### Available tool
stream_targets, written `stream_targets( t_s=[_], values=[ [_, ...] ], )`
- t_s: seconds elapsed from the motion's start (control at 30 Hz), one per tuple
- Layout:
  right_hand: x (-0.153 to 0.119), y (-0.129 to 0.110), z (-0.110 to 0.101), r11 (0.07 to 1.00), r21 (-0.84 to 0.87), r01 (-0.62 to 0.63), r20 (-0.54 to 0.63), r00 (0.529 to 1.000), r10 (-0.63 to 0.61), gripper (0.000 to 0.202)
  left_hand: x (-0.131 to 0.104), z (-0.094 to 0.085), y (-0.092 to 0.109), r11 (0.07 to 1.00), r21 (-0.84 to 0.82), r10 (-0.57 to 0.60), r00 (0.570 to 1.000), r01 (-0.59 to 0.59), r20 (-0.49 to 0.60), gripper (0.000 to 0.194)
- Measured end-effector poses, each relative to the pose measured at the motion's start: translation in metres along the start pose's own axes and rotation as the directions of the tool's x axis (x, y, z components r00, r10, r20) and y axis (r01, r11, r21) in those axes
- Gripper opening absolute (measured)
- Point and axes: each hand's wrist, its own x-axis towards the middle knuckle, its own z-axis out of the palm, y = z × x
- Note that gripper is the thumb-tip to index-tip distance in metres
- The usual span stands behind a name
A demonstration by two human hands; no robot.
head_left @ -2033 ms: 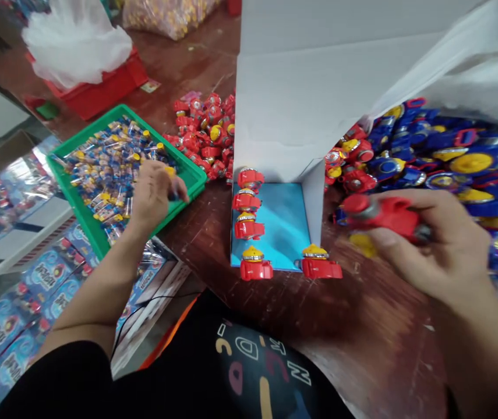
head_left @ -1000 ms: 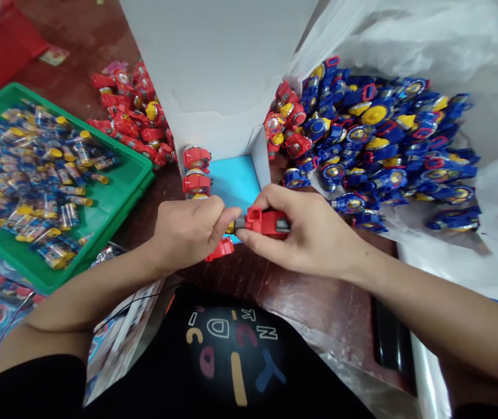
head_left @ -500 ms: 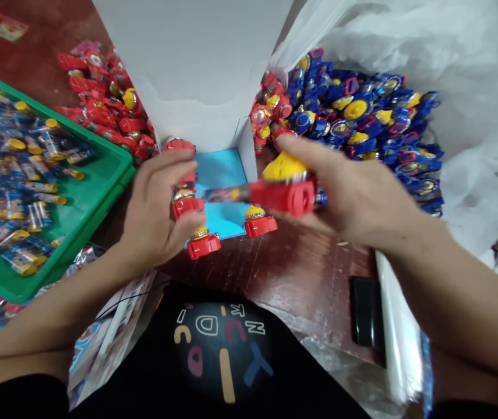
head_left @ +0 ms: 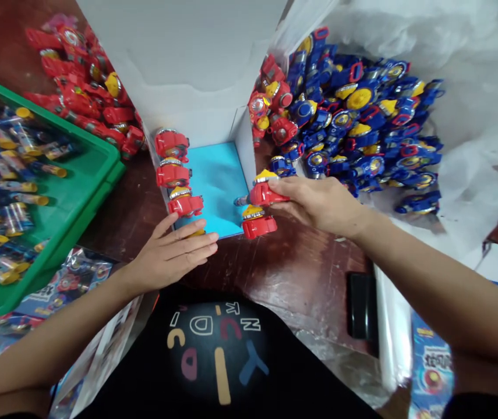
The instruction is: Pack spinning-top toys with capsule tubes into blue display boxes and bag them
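Note:
An upright white box [head_left: 187, 96] with a light blue inner floor [head_left: 216, 180] stands in the middle. Red toys [head_left: 173, 174] line its left side. My left hand [head_left: 174, 253] rests over the lowest one at the front left corner, fingers stretched out, mostly covering that toy. At the right wall, my right hand [head_left: 314, 203] grips a red toy with a yellow top [head_left: 266, 192] between thumb and fingers. Just below it sits another red toy [head_left: 258, 224] at the front right corner, on the box edge.
On the left, a green tray [head_left: 95, 180] holds small tubes with yellow caps. Red toys [head_left: 78, 93] are heaped behind it. A pile of blue toys [head_left: 353, 122] lies at the right on white plastic. A black object [head_left: 361, 305] lies near the front right.
My right hand has brought the red toy down to the box's right wall. My left hand has moved down and flattened over the front left toy. The view has shifted slightly.

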Motion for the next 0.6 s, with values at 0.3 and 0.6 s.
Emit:
stream_targets(
  t_s=[0.3,0.6],
  values=[
    [0.023,-0.008,-0.004,0.997,-0.005,0.078,0.025,0.997,-0.078,0.05,-0.02,-0.024,-0.012,0.988,0.113,-0.093,0.992,0.103,-0.083,0.054],
    [0.029,0.082,0.065,0.936,-0.326,-0.132,-0.078,0.991,0.112,0.049,-0.085,-0.124,-0.206,0.276,0.365,-0.904,0.369,0.889,-0.215,0.058]
  ],
)
